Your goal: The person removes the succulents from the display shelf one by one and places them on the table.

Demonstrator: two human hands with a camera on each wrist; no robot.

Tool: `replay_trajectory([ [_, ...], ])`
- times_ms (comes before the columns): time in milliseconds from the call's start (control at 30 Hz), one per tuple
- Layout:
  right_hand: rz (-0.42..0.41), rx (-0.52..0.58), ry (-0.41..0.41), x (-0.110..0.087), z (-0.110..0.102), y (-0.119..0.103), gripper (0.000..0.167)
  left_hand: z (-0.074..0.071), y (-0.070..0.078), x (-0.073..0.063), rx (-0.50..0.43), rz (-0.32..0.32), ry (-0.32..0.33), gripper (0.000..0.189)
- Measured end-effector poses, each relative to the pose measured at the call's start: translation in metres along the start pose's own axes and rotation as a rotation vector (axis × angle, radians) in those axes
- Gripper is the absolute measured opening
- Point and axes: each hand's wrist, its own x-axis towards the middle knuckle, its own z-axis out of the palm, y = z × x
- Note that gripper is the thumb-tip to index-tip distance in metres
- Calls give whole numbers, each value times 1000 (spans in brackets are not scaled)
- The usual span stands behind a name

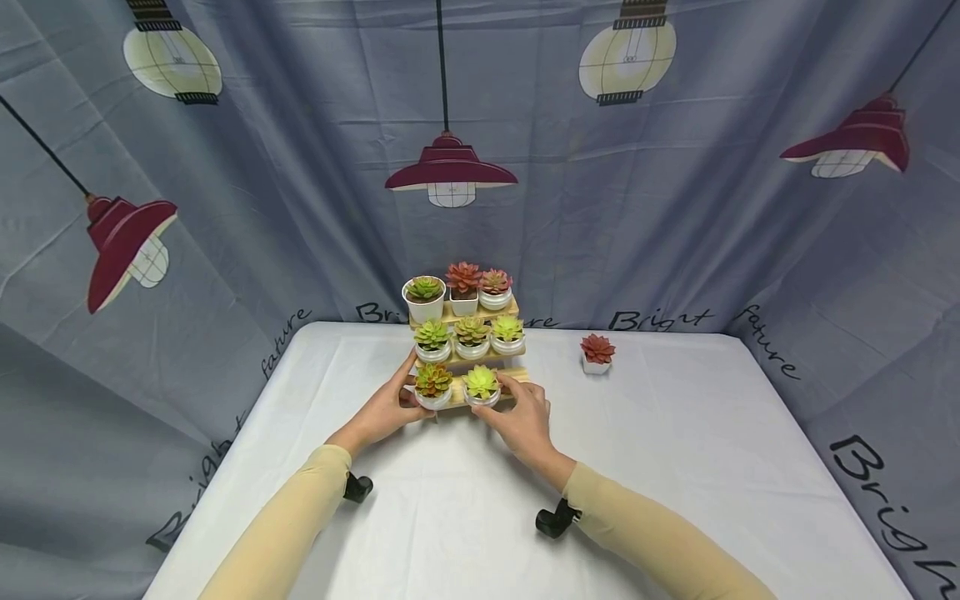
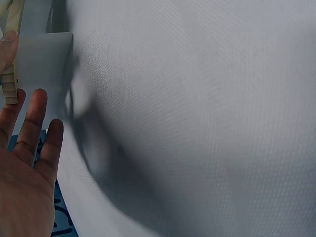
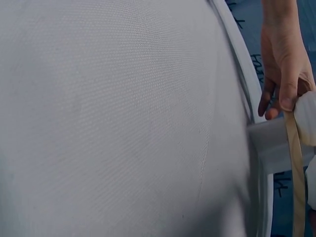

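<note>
A three-tier wooden plant stand (image 1: 455,393) holds small potted succulents. My left hand (image 1: 386,407) grips the left end of its bottom tier, beside a white pot with an orange-green succulent (image 1: 433,381). In the left wrist view, the thumb lies on the wooden plank (image 2: 14,22) and the other fingers spread beneath. My right hand (image 1: 522,418) pinches the round white pot of a bright green succulent (image 1: 482,383) at the bottom tier, thumb in front. The right wrist view shows the left hand (image 3: 284,59) at the plank's end; the right hand is mostly out of frame there.
On the middle tier stand three green succulents (image 1: 472,332). The top tier bears a green one (image 1: 425,289), a tall red one (image 1: 463,277) and a pink-red one (image 1: 495,282). Another red succulent (image 1: 597,350) in a white square pot stands right on the white table (image 1: 675,433), before a grey curtain (image 1: 540,225).
</note>
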Motion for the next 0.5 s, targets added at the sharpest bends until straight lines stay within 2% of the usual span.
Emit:
replay_trajectory([
  [500, -1, 81, -46, -1, -22, 8, 74, 0, 2, -1, -6, -3, -4, 116],
])
